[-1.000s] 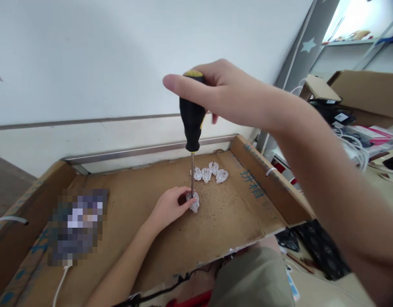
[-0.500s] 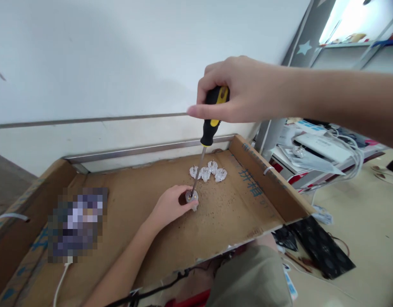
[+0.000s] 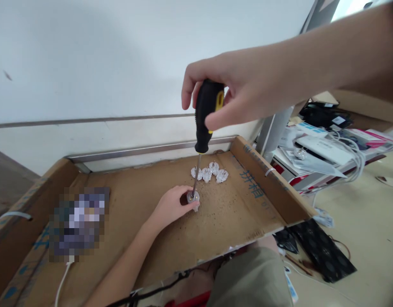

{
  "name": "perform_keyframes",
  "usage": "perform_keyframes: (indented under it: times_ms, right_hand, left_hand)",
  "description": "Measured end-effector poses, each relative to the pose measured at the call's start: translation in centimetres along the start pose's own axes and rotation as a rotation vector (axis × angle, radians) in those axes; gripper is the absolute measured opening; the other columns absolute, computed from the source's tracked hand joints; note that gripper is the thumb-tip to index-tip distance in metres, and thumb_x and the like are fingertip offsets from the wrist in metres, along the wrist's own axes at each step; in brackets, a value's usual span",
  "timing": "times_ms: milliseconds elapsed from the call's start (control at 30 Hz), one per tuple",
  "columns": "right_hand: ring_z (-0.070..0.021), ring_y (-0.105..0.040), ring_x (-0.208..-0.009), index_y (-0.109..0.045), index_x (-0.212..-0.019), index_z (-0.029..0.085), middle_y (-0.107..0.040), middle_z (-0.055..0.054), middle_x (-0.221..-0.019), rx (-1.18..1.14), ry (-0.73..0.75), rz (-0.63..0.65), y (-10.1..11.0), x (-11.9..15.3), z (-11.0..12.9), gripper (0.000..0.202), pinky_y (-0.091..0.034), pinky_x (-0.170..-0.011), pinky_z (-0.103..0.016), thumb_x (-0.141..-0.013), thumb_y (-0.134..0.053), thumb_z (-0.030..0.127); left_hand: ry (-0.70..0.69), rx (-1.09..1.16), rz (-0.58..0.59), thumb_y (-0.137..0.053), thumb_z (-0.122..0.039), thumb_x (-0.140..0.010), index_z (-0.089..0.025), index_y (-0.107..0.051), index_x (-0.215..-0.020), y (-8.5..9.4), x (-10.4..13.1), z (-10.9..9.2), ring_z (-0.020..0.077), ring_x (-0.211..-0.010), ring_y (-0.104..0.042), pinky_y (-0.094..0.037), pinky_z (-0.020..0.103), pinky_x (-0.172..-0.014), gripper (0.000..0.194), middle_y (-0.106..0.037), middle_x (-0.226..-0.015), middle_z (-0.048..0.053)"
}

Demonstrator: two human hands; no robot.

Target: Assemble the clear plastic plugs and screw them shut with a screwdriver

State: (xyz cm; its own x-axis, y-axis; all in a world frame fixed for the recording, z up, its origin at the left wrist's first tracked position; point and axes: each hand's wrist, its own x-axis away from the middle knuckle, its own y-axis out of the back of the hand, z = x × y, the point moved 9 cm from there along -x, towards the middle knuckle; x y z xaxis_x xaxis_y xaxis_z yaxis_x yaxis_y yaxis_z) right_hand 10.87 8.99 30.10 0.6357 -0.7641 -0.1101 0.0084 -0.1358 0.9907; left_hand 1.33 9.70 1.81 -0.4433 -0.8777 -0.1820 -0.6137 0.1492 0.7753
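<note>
White wall [image 3: 119, 64] is fronted by a cardboard tray [image 3: 129, 192]. By the right hand [image 3: 237, 87], fingers curled, a screwdriver [image 3: 204, 111] is gripped; by the left hand [image 3: 171, 206], a plug [image 3: 193, 198] is pinched on the tray, under the tip, near specks [image 3: 216, 209].

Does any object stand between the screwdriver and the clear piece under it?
Nothing visible does: the screwdriver in the right hand appears to meet the clear piece, which the left hand holds without covering the tip's path. The other clear pieces lie farther back on the cardboard.
</note>
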Motion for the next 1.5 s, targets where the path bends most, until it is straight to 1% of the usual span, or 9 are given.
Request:
perform_keyframes:
  times_ms: [200, 267, 467, 633, 800, 933, 1200, 1333, 1500]
  right_hand:
    - [-0.0048, -0.034, -0.035, -0.067, -0.083, 0.036, -0.060, 0.009, -0.071, 0.160, 0.093, -0.016, 0.8, 0.0, 2.7, 0.012, -0.021, -0.030, -0.025, -0.072, -0.066, 0.039]
    - [-0.0062, -0.041, -0.041, -0.064, -0.094, 0.040, -0.062, 0.009, -0.080, 0.165, 0.055, 0.042, 0.3, -0.3, 2.6, 0.028, -0.026, -0.033, -0.025, -0.067, -0.070, 0.032]
    - [-0.0086, -0.046, -0.045, -0.061, -0.091, 0.035, -0.059, 0.006, -0.072, 0.072, -0.018, 0.001, 0.4, -1.0, 1.5, 0.021, -0.029, -0.037, -0.025, -0.075, -0.059, 0.047]
    - [-0.0091, -0.039, -0.043, -0.060, -0.094, 0.030, -0.053, 0.003, -0.060, 0.178, -0.082, 0.041, 0.0, -0.6, 1.3, 0.044, -0.023, -0.042, -0.025, -0.075, -0.049, 0.068]
    - [-0.0092, -0.047, -0.057, -0.058, -0.093, 0.036, -0.058, 0.008, -0.092, 0.059, 0.134, -0.099, 0.5, -0.3, 2.8, 0.016, -0.030, -0.047, -0.024, -0.077, -0.054, 0.037]
    - [-0.0123, -0.047, -0.059, -0.055, -0.093, 0.035, -0.057, 0.006, -0.091, 0.054, 0.049, -0.095, 0.4, -0.4, 1.9, 0.027, -0.027, -0.044, -0.026, -0.074, -0.055, 0.054]
    - [-0.0087, -0.040, -0.047, -0.058, -0.084, 0.030, -0.056, 0.005, -0.072, 0.059, 0.019, -0.067, 0.7, -0.2, 2.7, 0.023, -0.026, -0.040, -0.025, -0.075, -0.057, 0.050]
    - [-0.0070, -0.042, -0.051, -0.057, -0.095, 0.036, -0.055, 0.009, -0.077, -0.095, -0.038, 0.011, 0.2, 1.0, 2.9, 0.019, -0.031, -0.041, -0.022, -0.076, -0.059, 0.031]
    - [-0.0073, -0.049, -0.050, -0.053, -0.102, 0.028, -0.056, 0.005, -0.074, -0.165, -0.036, -0.045, 0.3, 0.4, 2.1, 0.029, -0.035, -0.042, -0.022, -0.080, -0.055, 0.047]
  left_hand:
    - [-0.022, -0.016, -0.007, -0.064, -0.043, -0.075, -0.025, -0.064, -0.098, 0.0, -0.2, -0.1, 0.0205, -0.087, -0.061, -0.047, 0.034, -0.080, 0.030, -0.068, -0.094, 0.001]
    - [-0.025, -0.015, -0.009, -0.066, -0.043, -0.073, -0.024, -0.064, -0.096, 0.0, -0.2, -0.2, 0.0202, -0.085, -0.061, -0.047, 0.034, -0.079, 0.030, -0.068, -0.092, 0.001]
    - [-0.003, -0.028, -0.004, -0.066, -0.043, -0.073, -0.024, -0.064, -0.099, 0.1, -0.1, -0.1, 0.0205, -0.087, -0.061, -0.047, 0.034, -0.081, 0.032, -0.068, -0.095, 0.002]
    - [-0.015, -0.042, -0.009, -0.065, -0.046, -0.074, -0.025, -0.064, -0.100, 0.2, -0.1, -0.1, 0.0205, -0.087, -0.062, -0.047, 0.034, -0.081, 0.033, -0.068, -0.095, 0.001]
    - [-0.090, -0.128, -0.053, -0.064, -0.046, -0.075, -0.023, -0.065, -0.095, 0.7, 0.0, -1.0, 0.0211, -0.086, -0.061, -0.046, 0.036, -0.082, 0.030, -0.068, -0.092, 0.002]
    - [-0.107, -0.122, -0.059, -0.058, -0.042, -0.081, -0.022, -0.064, -0.092, 0.6, 0.1, -1.2, 0.0208, -0.089, -0.061, -0.046, 0.035, -0.083, 0.024, -0.068, -0.096, 0.003]
    - [-0.072, -0.095, -0.039, -0.056, -0.039, -0.084, -0.023, -0.065, -0.099, 0.4, -0.1, -0.8, 0.0213, -0.091, -0.061, -0.046, 0.035, -0.082, 0.025, -0.068, -0.099, 0.004]
    - [-0.046, -0.087, -0.031, -0.056, -0.042, -0.083, -0.024, -0.064, -0.101, 0.4, -0.1, -0.4, 0.0205, -0.088, -0.061, -0.046, 0.034, -0.080, 0.027, -0.068, -0.097, 0.003]
    - [-0.069, -0.109, -0.083, -0.057, -0.042, -0.082, -0.023, -0.065, -0.098, 0.8, 0.0, -0.6, 0.0198, -0.086, -0.060, -0.046, 0.033, -0.080, 0.026, -0.068, -0.093, 0.003]
